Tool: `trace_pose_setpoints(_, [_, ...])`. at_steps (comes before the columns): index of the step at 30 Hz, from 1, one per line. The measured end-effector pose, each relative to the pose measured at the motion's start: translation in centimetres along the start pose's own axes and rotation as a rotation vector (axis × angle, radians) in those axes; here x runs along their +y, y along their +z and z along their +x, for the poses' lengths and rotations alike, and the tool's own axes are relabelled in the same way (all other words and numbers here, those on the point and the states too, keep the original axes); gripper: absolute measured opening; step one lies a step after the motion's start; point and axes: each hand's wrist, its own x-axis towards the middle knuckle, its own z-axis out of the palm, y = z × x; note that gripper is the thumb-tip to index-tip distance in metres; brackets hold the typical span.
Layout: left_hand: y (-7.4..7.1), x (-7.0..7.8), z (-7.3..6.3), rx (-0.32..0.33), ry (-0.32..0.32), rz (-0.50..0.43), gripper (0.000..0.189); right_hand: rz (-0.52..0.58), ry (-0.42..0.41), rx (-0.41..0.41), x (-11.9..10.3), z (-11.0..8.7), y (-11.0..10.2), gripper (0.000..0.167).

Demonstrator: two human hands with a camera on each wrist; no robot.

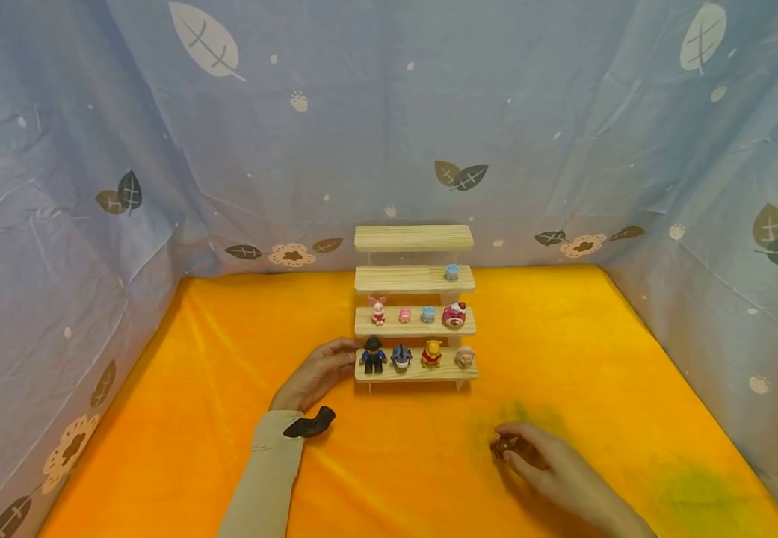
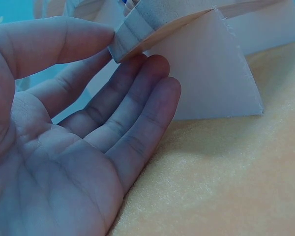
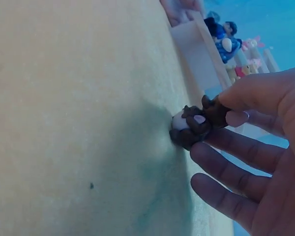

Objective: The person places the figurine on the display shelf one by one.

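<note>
A wooden tiered display shelf [image 1: 415, 376] stands on the orange cloth with small figurines on its lower three steps. My left hand [image 1: 318, 371] grips the left end of the bottom step; in the left wrist view the thumb and fingertips meet at the board's corner [image 2: 132, 39]. To the right, in front of the shelf, my right hand [image 1: 557, 467] pinches a small brown figurine [image 3: 189, 129] between thumb and fingers, low over the cloth. The figurine has a pale patch, and its upper part is partly covered by my fingers.
Bottom step: a dark-haired figure [image 1: 373, 356], a donkey [image 1: 401, 357], a yellow bear [image 1: 432, 354], a pale-faced figure [image 1: 465, 357]. Above sit a piglet [image 1: 378, 311], a pink bear [image 1: 454, 315] and tiny pink and blue figures. Leaf-printed curtains [image 1: 389, 134] enclose the orange cloth [image 1: 227, 418].
</note>
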Motion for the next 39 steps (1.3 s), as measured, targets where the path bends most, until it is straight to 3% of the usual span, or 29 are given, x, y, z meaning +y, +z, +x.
trace_pose_setpoints(6, [-0.1, 0.2, 0.0, -0.018, 0.010, 0.009, 0.024, -0.039, -0.033, 0.030, 0.2, 0.2, 0.2, 0.036])
trace_pose_setpoints(10, [0.0, 0.2, 0.0, -0.004, 0.004, -0.007, 0.021, -0.001, -0.020, 0.041, 0.5, 0.5, 0.4, 0.039])
trace_pose_setpoints(20, [0.0, 0.2, -0.1, 0.017, -0.002, 0.004, 0.021, 0.029, -0.233, 0.158, 1.3, 1.2, 1.1, 0.043])
trace_pose_setpoints(26, [0.0, 0.3, -0.1, 0.016, -0.008, 0.000, 0.022, 0.094, -0.316, 0.203, 0.9, 1.8, 1.1, 0.030])
trace_pose_setpoints(30, [0.1, 0.2, -0.1, 0.010, -0.007, 0.009, 0.020, 0.103, -0.378, 0.189, 1.0, 2.1, 1.0, 0.026])
trace_pose_setpoints(39, [0.1, 0.1, -0.1, -0.004, 0.008, 0.019, 0.017, 0.172, -0.238, 0.145, 0.5, 2.5, 0.6, 0.021])
